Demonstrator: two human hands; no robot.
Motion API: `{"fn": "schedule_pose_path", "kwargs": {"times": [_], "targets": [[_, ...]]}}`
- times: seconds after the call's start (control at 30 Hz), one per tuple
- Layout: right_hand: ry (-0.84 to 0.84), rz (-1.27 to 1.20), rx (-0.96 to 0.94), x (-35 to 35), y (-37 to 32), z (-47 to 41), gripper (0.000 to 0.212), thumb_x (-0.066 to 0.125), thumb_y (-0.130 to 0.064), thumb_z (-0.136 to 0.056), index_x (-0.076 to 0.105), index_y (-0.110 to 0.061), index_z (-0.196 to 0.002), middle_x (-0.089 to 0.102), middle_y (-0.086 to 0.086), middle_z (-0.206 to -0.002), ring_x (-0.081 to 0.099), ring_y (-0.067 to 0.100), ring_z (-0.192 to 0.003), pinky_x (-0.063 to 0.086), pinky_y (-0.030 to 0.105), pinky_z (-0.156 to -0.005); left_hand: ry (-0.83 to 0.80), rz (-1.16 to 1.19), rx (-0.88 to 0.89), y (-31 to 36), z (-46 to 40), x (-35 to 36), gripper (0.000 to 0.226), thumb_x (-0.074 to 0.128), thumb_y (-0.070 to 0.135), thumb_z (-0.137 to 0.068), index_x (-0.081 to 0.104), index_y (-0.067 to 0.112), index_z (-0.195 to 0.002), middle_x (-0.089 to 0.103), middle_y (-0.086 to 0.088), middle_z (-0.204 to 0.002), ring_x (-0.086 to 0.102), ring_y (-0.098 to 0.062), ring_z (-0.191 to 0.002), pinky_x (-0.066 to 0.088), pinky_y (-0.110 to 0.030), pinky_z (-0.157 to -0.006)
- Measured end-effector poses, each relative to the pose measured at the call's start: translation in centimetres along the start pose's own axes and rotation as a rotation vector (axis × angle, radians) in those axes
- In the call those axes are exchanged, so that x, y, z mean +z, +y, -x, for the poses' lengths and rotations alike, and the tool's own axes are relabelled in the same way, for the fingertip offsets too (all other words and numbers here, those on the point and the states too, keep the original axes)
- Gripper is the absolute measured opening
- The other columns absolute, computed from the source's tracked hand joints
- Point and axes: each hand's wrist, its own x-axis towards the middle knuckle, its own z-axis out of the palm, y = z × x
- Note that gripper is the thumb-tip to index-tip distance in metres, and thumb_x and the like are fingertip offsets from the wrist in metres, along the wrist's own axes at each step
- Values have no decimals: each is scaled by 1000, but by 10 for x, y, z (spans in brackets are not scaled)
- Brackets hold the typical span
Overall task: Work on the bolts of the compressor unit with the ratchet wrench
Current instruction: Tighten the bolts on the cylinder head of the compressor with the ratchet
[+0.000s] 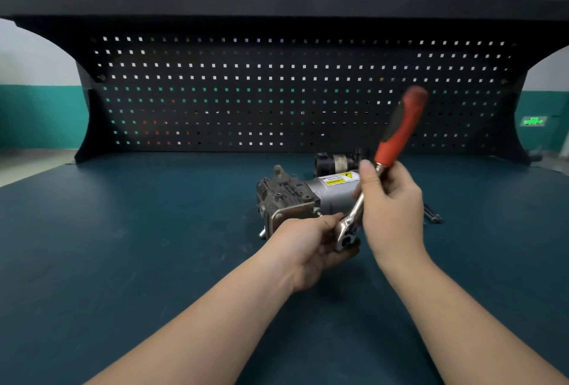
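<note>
At the left of the work, the compressor unit point(295, 196) lies on its side on the blue-green bench top point(123, 230), its dark finned head toward the left and its grey motor can with a yellow warning label toward the right. It looks like cast metal — heavy, stiff, unlikely to slide on the mat, and best steadied by the head casting. The left hand point(308, 246) is curled in front of it, fingers cupped round the chrome head of the ratchet wrench point(385, 169); whether a socket sits on a bolt I cannot tell. The right hand point(391, 200) grips the shank just below the red handle, which tilts up and to the right. The handle looks grippy, the chrome shank slicker. Behind lies a second dark cylindrical part point(337, 163); a few loose bolts point(432, 216) lie at the right. The pegboard point(277, 92) stands well back — open room on both sides for swinging the handle.
</note>
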Motion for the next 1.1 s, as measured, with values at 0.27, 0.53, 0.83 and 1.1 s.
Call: {"fn": "schedule_pose_path", "kwargs": {"times": [0.27,0.53,0.83,1.1], "targets": [[123,-305,516,-4,9,-9,25,55,-22,-95,52,-19,-71,55,1,-60,41,3,-32,33,19,-37,10,11,-27,-1,-1,1,11,56,7,-92,60,-3,-90,65,-17,-82,63,-25,-70,58,-34,-56],[-185,-3,-247,6,-7,7,17,57,-38,-90,52,-29,-76,55,-12,-61,53,5,-55,44,21,-55,-29,-14,2,1,2,-4,17,54,4,-91,67,2,-82,69,-10,-72,67,-18,-60,57,-27,-52],[160,-440,884,-6,10,-10,28,49,-17,-99,45,-12,-72,51,8,-65,31,1,-21,21,14,-27,14,-5,-26,-2,-3,0,10,58,8,-91,60,-1,-88,67,-15,-80,65,-24,-68,58,-35,-59],[-220,256,-478,2,-11,13,17,52,-42,-89,44,-32,-78,46,-14,-57,46,9,-57,39,26,-56,-55,-78,19,-1,1,-5,36,51,1,-90,72,9,-62,62,-10,-71,59,-19,-65,53,-22,-49]]}}
